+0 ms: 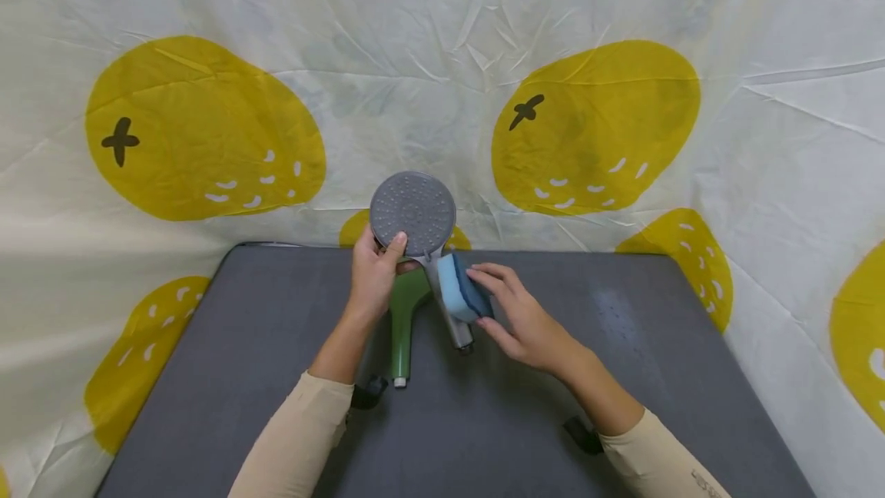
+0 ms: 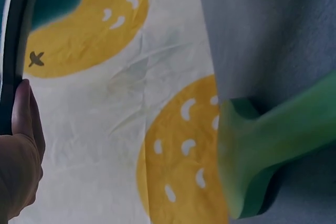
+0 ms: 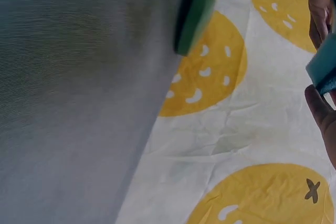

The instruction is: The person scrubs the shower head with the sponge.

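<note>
My left hand (image 1: 373, 273) grips a grey shower head (image 1: 413, 210) by its round head, thumb on the nozzle face, and the handle slants down to the right. A blue sponge (image 1: 456, 288) with a darker scouring side is pinched between the thumb and fingers of my right hand (image 1: 522, 317); its light side lies against the shower head's handle. Below them a green shower head (image 1: 402, 325) rests on the table, its handle toward me. In the left wrist view that green shower head (image 2: 247, 150) shows large, and the grey one is seen edge-on at the left.
The dark grey table (image 1: 276, 344) has its back edge against a white cloth (image 1: 408, 114) printed with yellow fruit shapes. A pale smudge (image 1: 615, 321) marks the tabletop at the right. Dark straps (image 1: 369, 392) are worn at both wrists.
</note>
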A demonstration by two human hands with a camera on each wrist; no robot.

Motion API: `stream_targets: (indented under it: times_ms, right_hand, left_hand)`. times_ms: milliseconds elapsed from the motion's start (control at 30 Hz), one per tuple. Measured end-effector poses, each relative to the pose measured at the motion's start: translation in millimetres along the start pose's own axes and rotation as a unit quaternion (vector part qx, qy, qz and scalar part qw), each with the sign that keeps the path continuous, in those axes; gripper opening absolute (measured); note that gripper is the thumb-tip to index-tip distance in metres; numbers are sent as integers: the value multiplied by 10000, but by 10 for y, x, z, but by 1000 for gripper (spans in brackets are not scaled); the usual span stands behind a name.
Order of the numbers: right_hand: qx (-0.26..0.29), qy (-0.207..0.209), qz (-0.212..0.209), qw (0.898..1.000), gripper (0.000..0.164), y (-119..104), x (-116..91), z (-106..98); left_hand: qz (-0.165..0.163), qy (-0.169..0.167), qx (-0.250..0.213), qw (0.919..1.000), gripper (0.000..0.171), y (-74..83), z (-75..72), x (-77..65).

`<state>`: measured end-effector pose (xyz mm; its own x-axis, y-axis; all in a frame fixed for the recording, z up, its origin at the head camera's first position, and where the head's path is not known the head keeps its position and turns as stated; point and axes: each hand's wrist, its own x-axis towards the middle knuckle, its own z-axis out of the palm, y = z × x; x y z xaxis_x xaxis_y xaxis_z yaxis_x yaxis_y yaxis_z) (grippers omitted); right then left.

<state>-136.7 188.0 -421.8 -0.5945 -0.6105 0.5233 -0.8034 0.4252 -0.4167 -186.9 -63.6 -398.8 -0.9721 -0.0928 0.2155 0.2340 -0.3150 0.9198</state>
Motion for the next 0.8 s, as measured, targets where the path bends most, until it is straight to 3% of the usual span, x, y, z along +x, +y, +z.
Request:
stream_targets:
  times_ms: [100, 267, 533, 667, 800]
  right_hand:
    - [138, 305, -48, 9994, 75, 33, 117, -12]
    - [581, 516, 50, 9970, 73, 42, 205, -35]
    - [1227, -249, 455, 9911, 70, 68, 51, -41]
    - [900, -520, 354, 9940, 69, 16, -83, -49]
    - [-148, -607, 6, 9980, 65, -59, -166, -63]
  left_hand:
    - [-50, -108, -182, 9998, 38, 0, 23, -32]
    - [-23, -193, -448, 9988, 37, 31, 49, -48]
    - [98, 131, -340, 9993, 35, 30, 28, 33]
    - [169, 356, -68, 9992, 33, 30, -9, 72]
    - [257, 401, 648, 9968, 35, 44, -37, 82]
